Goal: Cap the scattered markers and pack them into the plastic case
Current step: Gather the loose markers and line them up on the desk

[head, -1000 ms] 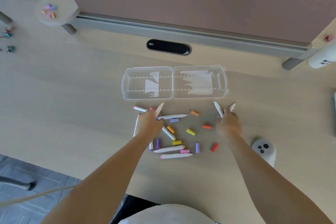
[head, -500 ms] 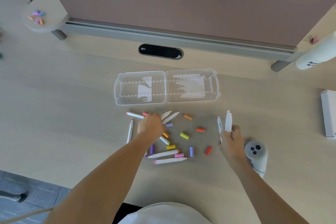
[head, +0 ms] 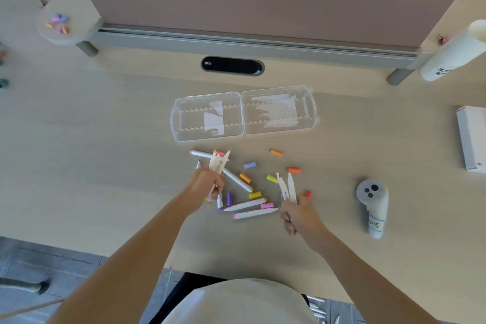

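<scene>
**Both fists full of uncapped markers, case waiting empty**

The left hand (head: 207,184), left of centre, is curled round a bundle of white markers (head: 218,163). They fan out above the knuckles, with their lower ends poking out below the fist. The right hand (head: 297,214), lower and well apart from the left, grips a smaller clutch of markers (head: 287,187) the same way.

Gathering them into the fists looks like a way to clear the scatter quickly. It also keeps the bare nibs away from the palms, where caps could be pushed on.

Both bunches run bottom to top of the frame, nibs toward the top and so toward the case. The left bunch leans slightly right and the right bunch slightly left.

Between and below the hands, loose markers (head: 244,204) lie almost across the frame, and one diagonal marker (head: 238,180) slopes down to the right. Coloured caps (head: 249,165) are strewn among them, orange, yellow, purple, pink and red.

Above this litter, at mid-frame, the plastic case (head: 184,118) lies open on the table (head: 105,139). Its two halves sit side by side, long axis across the frame, and no markers are in it.

A grey controller (head: 372,208) rests at the right, and a white box (head: 472,137) sits at the right edge.
</scene>
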A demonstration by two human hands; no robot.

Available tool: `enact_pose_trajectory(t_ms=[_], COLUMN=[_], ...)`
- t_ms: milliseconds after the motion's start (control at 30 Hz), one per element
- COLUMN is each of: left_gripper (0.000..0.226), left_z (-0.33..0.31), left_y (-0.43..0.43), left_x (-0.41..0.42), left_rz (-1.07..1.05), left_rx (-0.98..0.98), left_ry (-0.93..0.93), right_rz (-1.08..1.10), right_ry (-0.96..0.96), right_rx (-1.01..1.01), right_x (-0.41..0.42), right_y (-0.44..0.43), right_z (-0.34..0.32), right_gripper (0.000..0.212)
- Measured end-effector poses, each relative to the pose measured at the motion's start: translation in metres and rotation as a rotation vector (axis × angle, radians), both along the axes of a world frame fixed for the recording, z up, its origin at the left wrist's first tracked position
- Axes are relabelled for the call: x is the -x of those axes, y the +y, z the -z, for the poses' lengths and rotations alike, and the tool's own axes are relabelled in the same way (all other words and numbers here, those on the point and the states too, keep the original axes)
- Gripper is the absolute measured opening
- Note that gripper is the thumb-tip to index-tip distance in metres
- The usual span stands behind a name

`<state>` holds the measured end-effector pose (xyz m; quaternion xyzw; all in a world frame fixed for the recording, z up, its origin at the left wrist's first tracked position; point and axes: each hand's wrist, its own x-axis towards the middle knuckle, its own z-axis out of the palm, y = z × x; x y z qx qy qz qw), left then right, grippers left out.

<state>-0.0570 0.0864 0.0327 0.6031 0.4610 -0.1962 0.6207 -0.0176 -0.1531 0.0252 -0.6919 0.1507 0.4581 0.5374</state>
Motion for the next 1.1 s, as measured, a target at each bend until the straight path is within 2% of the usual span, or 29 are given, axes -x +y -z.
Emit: enact_pose_trajectory(t_ms=[67,167,233,267,300,367,467,500,633,767,833,900,1000,1033,1067,1100], left_gripper=[0.015,0.019,0.024,0.028,0.032,0.040,0.042,0.040,0.027,0.032,0.035,0.032,0.034,0.034,0.033,0.032], left_z=[-0.004,-0.004,-0.001,0.000,0.001,0.003,0.008,0.011,0.019,0.033,0.038,0.040,0.041,0.042,0.042,0.044], left_y=[0.002,0.008,0.015,0.019,0.023,0.028,0.034,0.035,0.038,0.027,0.018,0.008,-0.004,-0.007,-0.010,-0.012], left_x=[0.013,0.030,0.040,0.045,0.050,0.059,0.073,0.077,0.088,0.077,0.068,0.058,0.047,0.045,0.043,0.040], left_rz=[-0.091,-0.111,-0.078,-0.056,-0.037,-0.034,-0.111,-0.141,-0.194,-0.098,-0.015,0.061,0.163,0.182,0.186,0.185], left_rx=[0.082,0.107,0.095,0.091,0.080,0.036,0.070,0.098,0.067,-0.193,-0.337,-0.408,-0.457,-0.458,-0.449,-0.443], left_ry=[0.016,0.068,0.092,0.092,0.081,0.059,0.013,-0.004,0.012,0.147,0.138,0.116,0.143,0.157,0.171,0.177], right_rz=[-0.142,-0.559,-0.860,-0.995,-1.119,-1.330,-1.555,-1.605,-1.641,-1.595,-1.452,-1.218,-0.853,-0.767,-0.702,-0.652], right_ry=[-0.086,-0.453,-0.735,-0.825,-0.907,-1.030,-1.106,-1.080,-1.134,-1.046,-0.934,-0.792,-0.706,-0.687,-0.677,-0.667], right_rx=[0.065,0.273,0.370,0.411,0.453,0.500,0.594,0.618,0.628,0.560,0.510,0.469,0.411,0.397,0.389,0.403], right_x=[0.006,0.007,0.004,0.000,-0.004,-0.007,-0.006,-0.005,-0.003,-0.010,-0.012,-0.013,-0.009,-0.006,-0.002,0.001], right_y=[0.008,0.019,0.031,0.039,0.047,0.061,0.073,0.075,0.081,0.076,0.066,0.053,0.030,0.021,0.014,0.008], right_z=[0.003,0.005,0.006,0.007,0.008,0.015,0.028,0.035,0.042,0.040,0.032,0.019,0.000,-0.004,-0.007,-0.009], right_gripper=[0.031,0.041,0.025,0.014,0.012,0.018,0.028,0.025,0.020,0.022,0.024,0.022,0.019,0.009,0.009,0.019])
